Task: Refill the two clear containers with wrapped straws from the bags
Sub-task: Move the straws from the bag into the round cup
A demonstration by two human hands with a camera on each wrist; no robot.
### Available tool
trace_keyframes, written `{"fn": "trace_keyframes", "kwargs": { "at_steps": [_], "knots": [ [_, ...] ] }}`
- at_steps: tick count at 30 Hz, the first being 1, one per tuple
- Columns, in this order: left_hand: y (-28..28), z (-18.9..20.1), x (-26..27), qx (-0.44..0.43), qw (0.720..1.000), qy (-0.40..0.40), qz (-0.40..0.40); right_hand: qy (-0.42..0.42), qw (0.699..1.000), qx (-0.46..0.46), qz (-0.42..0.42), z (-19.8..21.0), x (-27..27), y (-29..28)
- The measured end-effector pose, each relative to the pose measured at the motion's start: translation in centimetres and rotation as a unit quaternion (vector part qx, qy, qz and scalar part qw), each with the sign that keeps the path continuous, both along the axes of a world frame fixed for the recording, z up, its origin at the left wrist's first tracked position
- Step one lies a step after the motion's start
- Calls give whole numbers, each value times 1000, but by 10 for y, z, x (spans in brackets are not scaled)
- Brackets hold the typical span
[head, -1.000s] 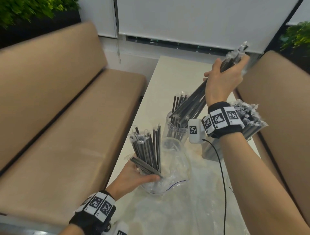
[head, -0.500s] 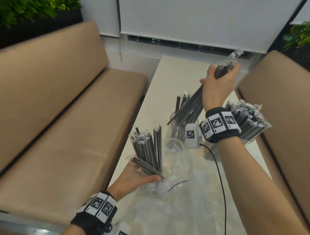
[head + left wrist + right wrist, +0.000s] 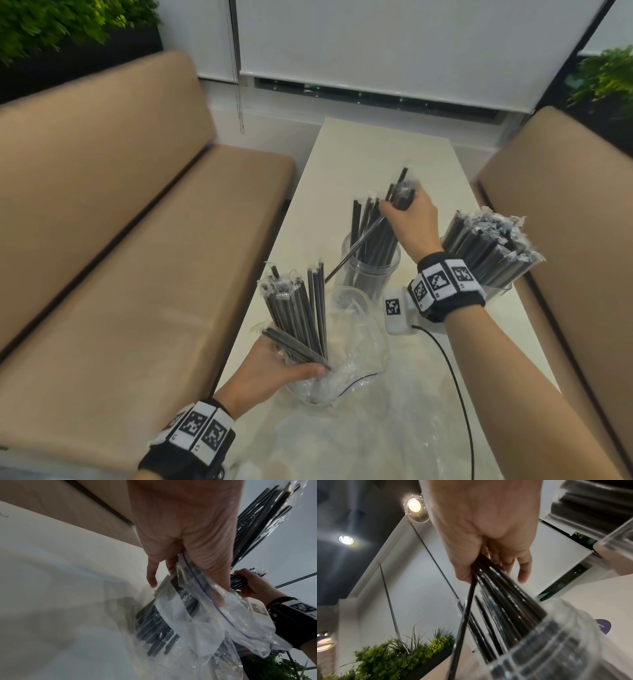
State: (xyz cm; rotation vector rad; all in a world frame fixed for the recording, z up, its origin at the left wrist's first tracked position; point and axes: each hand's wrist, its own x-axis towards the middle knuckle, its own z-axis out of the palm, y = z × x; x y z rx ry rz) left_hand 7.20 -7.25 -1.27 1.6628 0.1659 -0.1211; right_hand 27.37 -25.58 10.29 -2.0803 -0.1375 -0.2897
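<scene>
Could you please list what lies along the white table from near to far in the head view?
Crumpled clear plastic bag held by the left hand → round clear jar of black wrapped straws → right hand gripping a straw bundle.

The right wrist covers the base of the second container at the right of the head view, and the left fingers vanish behind the straws. Through the crumpled bag in the left wrist view, the straws lying inside show only as smeared dark bars. In the right wrist view the jar is blurred and cut off by the lower edge; the fingertips are half hidden behind the bundle.
</scene>
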Motion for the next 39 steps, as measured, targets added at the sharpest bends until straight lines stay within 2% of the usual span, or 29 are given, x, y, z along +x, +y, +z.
{"fn": "trace_keyframes", "kwargs": {
  "at_steps": [5, 8, 14, 17, 18, 20, 23, 25, 28, 30, 33, 36, 39],
  "knots": [
    [-2, 1, 0, -4, 1000, 0, 3, 13, 993, -118, -8, -16, -6, 3],
    [-3, 3, -2, -8, 1000, -4, 5, -16, 983, -181, -33, -23, -15, 7],
    [1, 0, -4, -11, 1000, 1, 16, -11, 982, -184, -26, -29, -24, 6],
    [2, -3, -3, -13, 1000, 6, 14, -49, 973, -215, -61, -23, -32, 4],
    [3, -3, -2, -10, 1000, 6, 12, -79, 960, -261, -71, -23, -33, 4],
    [3, -4, -1, -7, 1000, 6, 7, -174, 907, -378, -71, -28, -34, 4],
    [2, -4, -1, 0, 1000, 4, 15, -279, 831, -482, -10, -38, -37, 5],
    [1, -5, -2, -3, 1000, 3, 23, -308, 801, -510, 58, -41, -41, 1],
    [2, -5, -2, -4, 1000, 5, 17, -294, 780, -527, 167, -41, -43, -6],
    [2, -5, -1, -4, 1000, 0, 12, -237, 785, -536, 200, -42, -42, -8],
    [1, -4, -1, -8, 1000, -8, 11, -158, 822, -500, 222, -40, -44, -8],
    [0, -2, -1, -5, 1000, -11, 6, -169, 863, -434, 196, -41, -41, -7],
    [0, -3, -1, -12, 1000, -12, 7, -201, 931, -280, 117, -31, -34, -2]
  ]
}}
